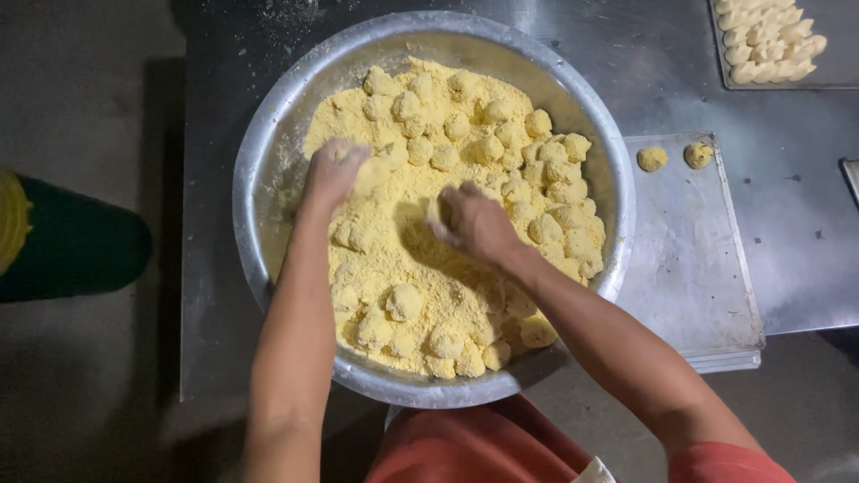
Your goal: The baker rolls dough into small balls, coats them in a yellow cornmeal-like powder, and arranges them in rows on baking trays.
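Steel table (680, 54), hands' fingers buried in flour (394, 259)

I take the flat metal tray (689, 259) as my landmark; it lies on the steel counter (796, 241). Two small yellow lumps (652, 158) sit side by side at its far edge. Beyond it, at the far right corner of the counter, I see a second tray (837, 72) holding a cluster of pale shaped pieces (769, 40). Well to the left of the landmark, off the counter, a dark green and yellow object (67, 241) rests on the floor (80, 394).
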